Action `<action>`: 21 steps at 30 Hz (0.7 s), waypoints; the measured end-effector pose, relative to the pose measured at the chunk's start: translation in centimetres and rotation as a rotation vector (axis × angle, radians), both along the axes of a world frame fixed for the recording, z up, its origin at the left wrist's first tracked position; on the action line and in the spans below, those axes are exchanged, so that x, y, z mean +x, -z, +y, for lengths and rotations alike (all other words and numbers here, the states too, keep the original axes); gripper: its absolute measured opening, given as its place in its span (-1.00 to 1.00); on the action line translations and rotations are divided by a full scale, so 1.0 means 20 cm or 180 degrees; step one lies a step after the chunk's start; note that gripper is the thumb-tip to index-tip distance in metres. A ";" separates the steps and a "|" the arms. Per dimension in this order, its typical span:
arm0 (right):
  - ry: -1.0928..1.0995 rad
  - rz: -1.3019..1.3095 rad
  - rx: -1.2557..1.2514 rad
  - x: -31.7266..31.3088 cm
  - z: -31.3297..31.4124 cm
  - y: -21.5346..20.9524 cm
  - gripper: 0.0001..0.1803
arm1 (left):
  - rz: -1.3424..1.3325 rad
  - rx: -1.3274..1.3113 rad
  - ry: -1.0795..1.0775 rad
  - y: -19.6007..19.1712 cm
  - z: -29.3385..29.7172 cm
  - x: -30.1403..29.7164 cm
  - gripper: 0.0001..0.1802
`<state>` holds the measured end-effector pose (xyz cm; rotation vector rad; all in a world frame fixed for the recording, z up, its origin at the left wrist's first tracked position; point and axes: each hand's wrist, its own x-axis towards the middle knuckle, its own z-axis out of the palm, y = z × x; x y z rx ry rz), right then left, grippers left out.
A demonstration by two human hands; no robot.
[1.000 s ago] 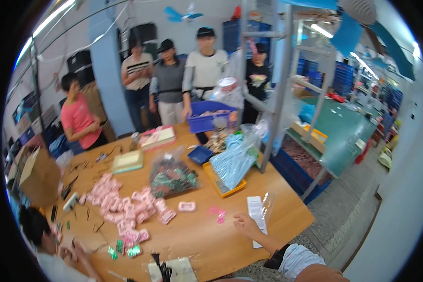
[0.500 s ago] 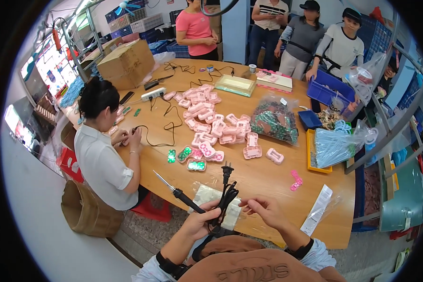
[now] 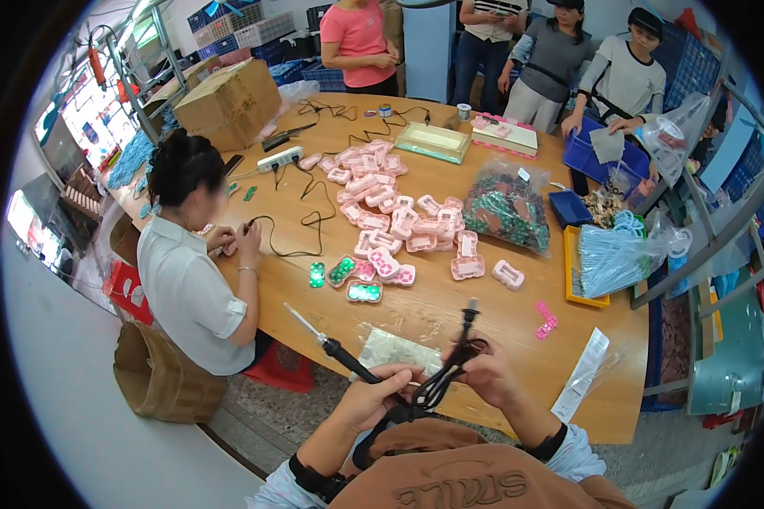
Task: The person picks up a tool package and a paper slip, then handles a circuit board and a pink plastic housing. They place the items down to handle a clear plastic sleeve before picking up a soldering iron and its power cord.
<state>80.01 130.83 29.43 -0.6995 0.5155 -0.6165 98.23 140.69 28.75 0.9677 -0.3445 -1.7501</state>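
— What are the two hands doing at the bottom of the frame?

— The left hand (image 3: 373, 400) has its fingers wrapped around the black handle of a soldering iron (image 3: 335, 349), whose thin metal tip slants up toward the left over the counter (image 3: 450, 305). The right hand (image 3: 491, 373) has its fingers pinched together on a black power cord (image 3: 446, 377); its plug end stands just above the hand, and the cord loops down between both hands toward the lower middle of the frame.

— And what lies right by them?

— A clear plastic bag (image 3: 396, 349) flat on the counter, just above the hands. A little higher and left sit three small green-lit pieces (image 3: 342, 272), beside a spread of pink plastic casings (image 3: 399, 216) that runs up the middle of the frame.

— Anything to the right?

— A white paper slip (image 3: 582, 376) near the counter edge at lower right, two small pink clips (image 3: 545, 316) above it, and a bulging bag of green parts (image 3: 508, 206) at upper centre-right.

— Other people?

— A seated person in a white shirt (image 3: 187, 288) at the left, hands on a thin black wire (image 3: 301, 233). Several more stand along the top of the frame — behind the counter.
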 end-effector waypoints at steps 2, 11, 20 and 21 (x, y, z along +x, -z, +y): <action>-0.0013 0.0013 0.0436 -0.04 -0.02 0.00 -0.65 | -0.0008 0.0037 0.0143 0.00 0.00 0.02 -0.72; 0.0657 0.0268 -0.0441 -0.07 -0.05 0.05 -0.75 | -0.0341 0.0235 0.0491 0.01 0.00 0.10 -0.62; 0.1851 -0.0003 -0.0529 -0.36 -0.30 -0.09 -0.69 | -0.0073 0.0232 -0.0118 0.04 0.09 0.34 -0.66; 0.1981 0.0014 -0.0663 -0.41 -0.35 -0.09 -0.68 | -0.0010 0.0294 -0.0299 0.03 0.10 0.38 -0.67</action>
